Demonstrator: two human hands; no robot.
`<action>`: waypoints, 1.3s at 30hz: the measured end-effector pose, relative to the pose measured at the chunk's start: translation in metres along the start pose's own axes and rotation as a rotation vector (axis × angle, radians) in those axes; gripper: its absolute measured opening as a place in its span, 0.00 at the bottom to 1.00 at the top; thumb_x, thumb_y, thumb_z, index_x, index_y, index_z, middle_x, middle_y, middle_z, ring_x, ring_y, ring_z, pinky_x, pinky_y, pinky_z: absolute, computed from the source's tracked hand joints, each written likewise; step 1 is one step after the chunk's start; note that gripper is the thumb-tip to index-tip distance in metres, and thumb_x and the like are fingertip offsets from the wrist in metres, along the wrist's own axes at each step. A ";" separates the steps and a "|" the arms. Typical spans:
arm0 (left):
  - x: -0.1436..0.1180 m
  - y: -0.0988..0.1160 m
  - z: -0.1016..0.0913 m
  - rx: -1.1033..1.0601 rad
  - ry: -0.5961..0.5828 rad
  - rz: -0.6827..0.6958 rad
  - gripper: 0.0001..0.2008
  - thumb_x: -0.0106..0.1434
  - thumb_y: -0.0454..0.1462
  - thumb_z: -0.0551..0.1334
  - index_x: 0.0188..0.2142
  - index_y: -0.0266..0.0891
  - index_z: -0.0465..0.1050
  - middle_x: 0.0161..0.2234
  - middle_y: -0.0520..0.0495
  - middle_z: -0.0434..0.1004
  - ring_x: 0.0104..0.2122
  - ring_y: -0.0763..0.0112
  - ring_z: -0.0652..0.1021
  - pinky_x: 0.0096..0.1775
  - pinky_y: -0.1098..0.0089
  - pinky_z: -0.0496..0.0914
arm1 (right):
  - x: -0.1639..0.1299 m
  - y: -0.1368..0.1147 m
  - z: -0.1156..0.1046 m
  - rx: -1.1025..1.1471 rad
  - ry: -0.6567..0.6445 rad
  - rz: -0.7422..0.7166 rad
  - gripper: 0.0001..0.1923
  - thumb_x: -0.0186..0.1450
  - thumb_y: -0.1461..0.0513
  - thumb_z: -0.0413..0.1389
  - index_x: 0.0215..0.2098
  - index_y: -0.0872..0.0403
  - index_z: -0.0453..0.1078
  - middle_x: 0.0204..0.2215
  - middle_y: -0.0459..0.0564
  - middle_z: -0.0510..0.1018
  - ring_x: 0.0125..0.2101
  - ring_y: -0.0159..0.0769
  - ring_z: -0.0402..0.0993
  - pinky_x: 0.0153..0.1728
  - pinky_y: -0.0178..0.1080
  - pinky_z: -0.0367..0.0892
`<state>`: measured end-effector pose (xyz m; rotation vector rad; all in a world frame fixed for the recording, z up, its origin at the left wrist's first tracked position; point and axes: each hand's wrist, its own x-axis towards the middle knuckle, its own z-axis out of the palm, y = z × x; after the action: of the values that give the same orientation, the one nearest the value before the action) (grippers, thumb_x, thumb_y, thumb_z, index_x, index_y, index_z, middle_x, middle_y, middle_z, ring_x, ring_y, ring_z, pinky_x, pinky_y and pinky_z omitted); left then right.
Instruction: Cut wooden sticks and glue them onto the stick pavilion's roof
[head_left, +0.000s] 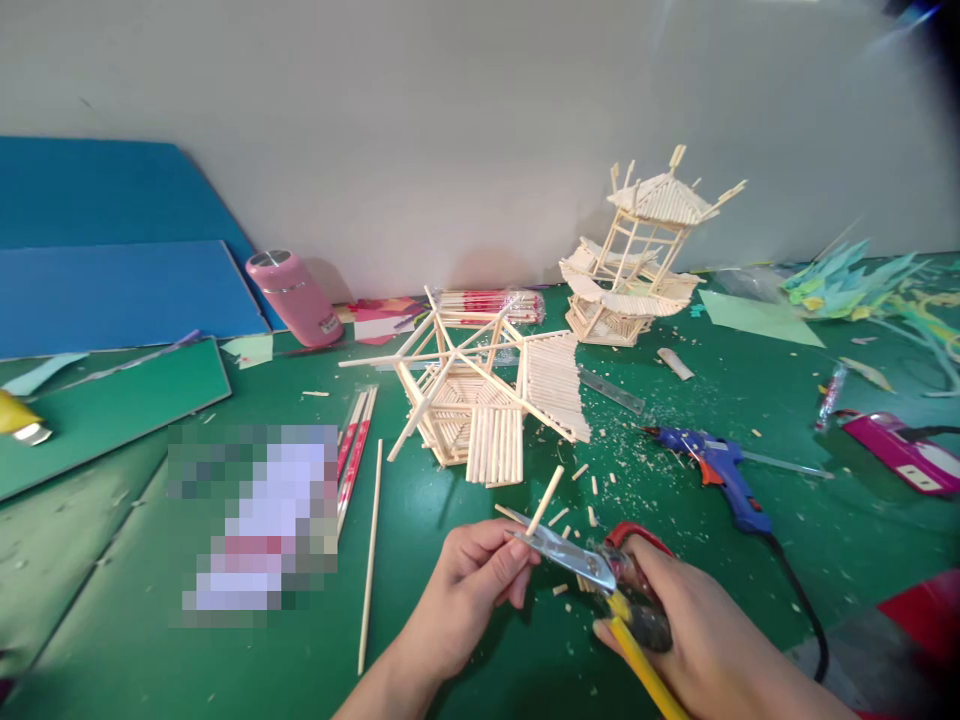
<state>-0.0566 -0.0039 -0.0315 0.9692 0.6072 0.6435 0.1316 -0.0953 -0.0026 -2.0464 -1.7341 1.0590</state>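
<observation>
Head view: left hand (469, 590) holds stick (545, 499), right hand (694, 635) closes shears (570, 555) on it

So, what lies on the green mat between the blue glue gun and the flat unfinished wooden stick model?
In the head view, small wood offcuts and sawdust are scattered between the blue glue gun and the flat unfinished wooden stick model; a clear ruler lies there too.

A person's left hand (469, 580) pinches a short pale wooden stick (544, 500) between the metal blades of red-and-yellow-handled shears (600, 575), gripped by the right hand (694, 640), on a green cutting mat (480, 640). Just beyond the shears lies a half-built stick roof frame (480, 395); right of them, a blue glue gun (724, 475); farther back, a finished stick pagoda model (634, 260).
</observation>
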 end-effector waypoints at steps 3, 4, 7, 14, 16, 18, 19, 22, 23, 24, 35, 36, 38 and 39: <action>0.001 0.000 0.002 -0.094 -0.033 -0.039 0.11 0.59 0.40 0.61 0.26 0.35 0.75 0.14 0.56 0.61 0.17 0.78 0.58 0.26 0.71 0.53 | -0.002 0.004 0.002 -0.013 -0.025 0.012 0.09 0.57 0.57 0.53 0.28 0.50 0.55 0.24 0.47 0.75 0.24 0.37 0.72 0.24 0.36 0.61; 0.001 0.000 0.002 -0.102 -0.021 -0.038 0.10 0.58 0.40 0.61 0.26 0.35 0.75 0.14 0.56 0.61 0.18 0.78 0.58 0.26 0.71 0.53 | -0.002 0.005 0.003 -0.020 -0.025 0.024 0.09 0.57 0.58 0.53 0.28 0.50 0.54 0.24 0.47 0.75 0.24 0.37 0.72 0.24 0.36 0.61; 0.002 -0.002 0.004 -0.153 0.024 -0.026 0.10 0.59 0.39 0.61 0.27 0.35 0.75 0.14 0.55 0.62 0.18 0.77 0.59 0.27 0.72 0.54 | -0.002 0.009 0.004 -0.024 -0.014 0.018 0.09 0.57 0.59 0.53 0.29 0.50 0.54 0.25 0.46 0.75 0.25 0.37 0.72 0.25 0.36 0.62; 0.002 0.000 0.005 -0.341 -0.076 -0.111 0.11 0.54 0.40 0.63 0.21 0.34 0.74 0.09 0.58 0.56 0.14 0.79 0.56 0.29 0.68 0.59 | -0.001 0.002 -0.002 0.041 -0.033 -0.021 0.11 0.56 0.58 0.55 0.31 0.50 0.56 0.27 0.47 0.75 0.26 0.35 0.72 0.26 0.35 0.64; 0.002 0.000 0.006 -0.368 -0.097 -0.126 0.12 0.54 0.41 0.63 0.20 0.35 0.73 0.08 0.58 0.55 0.13 0.79 0.56 0.27 0.68 0.59 | -0.001 0.001 -0.001 0.029 -0.039 -0.025 0.12 0.55 0.58 0.56 0.30 0.50 0.55 0.27 0.48 0.76 0.27 0.37 0.73 0.26 0.35 0.64; 0.002 -0.002 0.007 -0.370 -0.085 -0.116 0.12 0.55 0.41 0.62 0.21 0.35 0.72 0.08 0.58 0.56 0.13 0.78 0.57 0.28 0.68 0.59 | -0.001 0.002 0.002 0.016 -0.027 -0.005 0.11 0.55 0.58 0.55 0.30 0.50 0.56 0.26 0.48 0.76 0.27 0.39 0.74 0.25 0.36 0.64; 0.002 -0.002 0.007 -0.364 -0.067 -0.103 0.11 0.56 0.41 0.62 0.22 0.35 0.72 0.09 0.57 0.58 0.14 0.78 0.57 0.28 0.69 0.59 | -0.001 0.003 0.003 0.007 -0.014 0.012 0.11 0.55 0.57 0.55 0.30 0.50 0.56 0.25 0.48 0.77 0.27 0.40 0.74 0.25 0.36 0.64; 0.003 -0.005 0.006 -0.271 0.038 -0.030 0.09 0.58 0.38 0.62 0.25 0.34 0.73 0.14 0.55 0.64 0.18 0.77 0.60 0.27 0.73 0.55 | 0.000 0.005 0.005 -0.012 -0.005 0.027 0.10 0.57 0.56 0.53 0.30 0.50 0.56 0.26 0.48 0.77 0.26 0.39 0.74 0.25 0.36 0.64; 0.003 -0.005 0.006 -0.243 0.064 -0.012 0.09 0.59 0.37 0.62 0.25 0.34 0.73 0.14 0.55 0.65 0.19 0.77 0.59 0.27 0.73 0.55 | -0.001 0.005 0.005 -0.013 -0.006 0.022 0.10 0.58 0.56 0.53 0.30 0.50 0.56 0.26 0.48 0.77 0.26 0.38 0.74 0.25 0.36 0.64; 0.003 -0.005 0.005 -0.234 0.074 -0.005 0.09 0.59 0.37 0.62 0.26 0.33 0.74 0.14 0.55 0.65 0.19 0.78 0.59 0.27 0.73 0.54 | -0.001 0.005 0.004 -0.008 -0.008 0.012 0.10 0.58 0.56 0.53 0.31 0.50 0.56 0.27 0.48 0.76 0.27 0.37 0.73 0.26 0.36 0.64; 0.001 0.000 0.008 -0.400 -0.070 -0.110 0.13 0.56 0.41 0.62 0.21 0.34 0.73 0.08 0.58 0.58 0.13 0.79 0.57 0.29 0.69 0.60 | -0.002 0.002 -0.003 0.015 -0.057 -0.020 0.09 0.57 0.58 0.54 0.30 0.51 0.56 0.25 0.46 0.76 0.26 0.37 0.73 0.24 0.35 0.62; 0.001 0.000 0.008 -0.389 -0.056 -0.103 0.12 0.57 0.40 0.62 0.22 0.34 0.74 0.09 0.57 0.60 0.14 0.79 0.59 0.30 0.70 0.60 | -0.002 0.003 -0.002 0.008 -0.042 -0.013 0.08 0.58 0.58 0.53 0.30 0.51 0.56 0.25 0.46 0.76 0.26 0.37 0.73 0.24 0.35 0.62; 0.002 -0.001 0.008 -0.362 -0.029 -0.087 0.11 0.58 0.38 0.61 0.25 0.33 0.75 0.11 0.55 0.63 0.16 0.78 0.60 0.31 0.71 0.59 | -0.002 0.006 -0.001 0.006 -0.020 -0.008 0.08 0.58 0.58 0.53 0.30 0.51 0.56 0.26 0.47 0.76 0.26 0.36 0.73 0.25 0.35 0.62; 0.002 -0.002 0.007 -0.352 -0.025 -0.084 0.10 0.58 0.38 0.61 0.25 0.33 0.75 0.11 0.55 0.64 0.17 0.78 0.61 0.31 0.72 0.59 | -0.002 0.006 -0.001 0.015 -0.012 -0.008 0.08 0.58 0.58 0.53 0.31 0.51 0.57 0.27 0.47 0.76 0.26 0.36 0.73 0.25 0.35 0.63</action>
<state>-0.0498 -0.0073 -0.0302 0.6193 0.4889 0.6367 0.1372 -0.0984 -0.0049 -2.0263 -1.7333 1.0811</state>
